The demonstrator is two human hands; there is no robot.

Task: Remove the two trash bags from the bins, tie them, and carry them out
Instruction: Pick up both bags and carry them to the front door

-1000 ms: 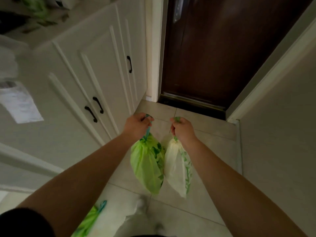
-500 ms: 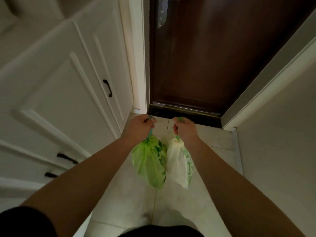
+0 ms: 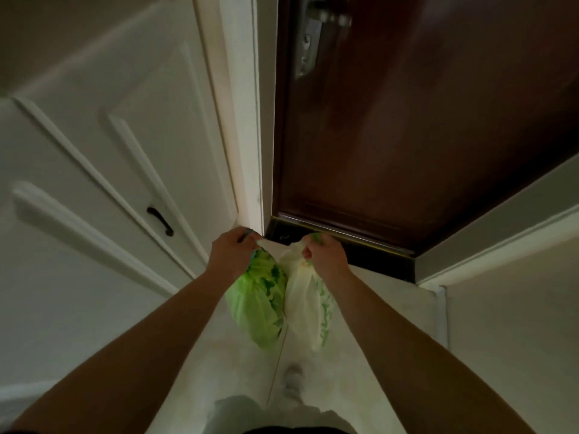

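Two tied trash bags hang side by side in front of me above the tiled floor. My left hand [image 3: 231,253] grips the top of the bright green trash bag [image 3: 255,303]. My right hand [image 3: 326,256] grips the knotted top of the pale white trash bag [image 3: 305,303], which has green print on its side. The two bags touch each other. Both arms reach forward from the bottom of the view.
A dark brown door [image 3: 407,120] stands shut directly ahead, its metal handle [image 3: 313,36] at the top and a dark threshold [image 3: 360,255] at floor level. White cabinet doors [image 3: 103,170] with a black handle [image 3: 160,221] line the left. A light wall [image 3: 517,308] bounds the right.
I have stepped closer to the door, which now fills more of the view. The cabinets slid left and back. Both hands keep their hold on the bags.
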